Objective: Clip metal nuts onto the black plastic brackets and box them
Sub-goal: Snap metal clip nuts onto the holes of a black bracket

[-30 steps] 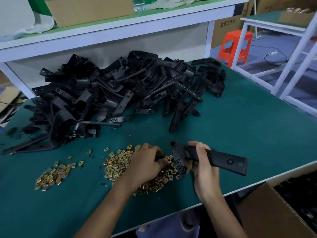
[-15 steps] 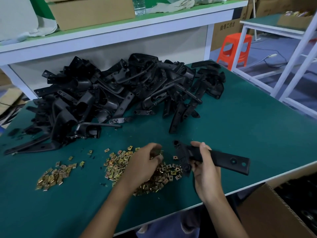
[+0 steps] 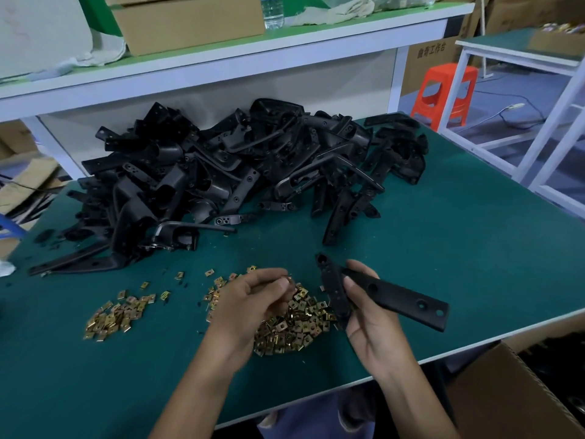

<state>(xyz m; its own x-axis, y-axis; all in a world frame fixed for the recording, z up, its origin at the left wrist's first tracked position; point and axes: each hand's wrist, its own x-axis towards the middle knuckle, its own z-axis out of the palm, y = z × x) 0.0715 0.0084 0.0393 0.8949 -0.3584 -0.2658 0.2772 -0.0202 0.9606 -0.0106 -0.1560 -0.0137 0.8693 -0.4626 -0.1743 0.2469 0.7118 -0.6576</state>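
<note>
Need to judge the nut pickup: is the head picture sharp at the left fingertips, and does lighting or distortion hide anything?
Head view: left hand fingertips smeared, so a pinched nut cannot be confirmed; right hand and held bracket fairly sharp. Head view: bracket pile dark, shapes merging; nut pile glints but reads. Head view: wide lens bows the shelf edge.

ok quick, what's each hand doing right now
Left hand: pinches what looks like a metal nut, too small to be sure.
Right hand: grips a black plastic bracket.
</note>
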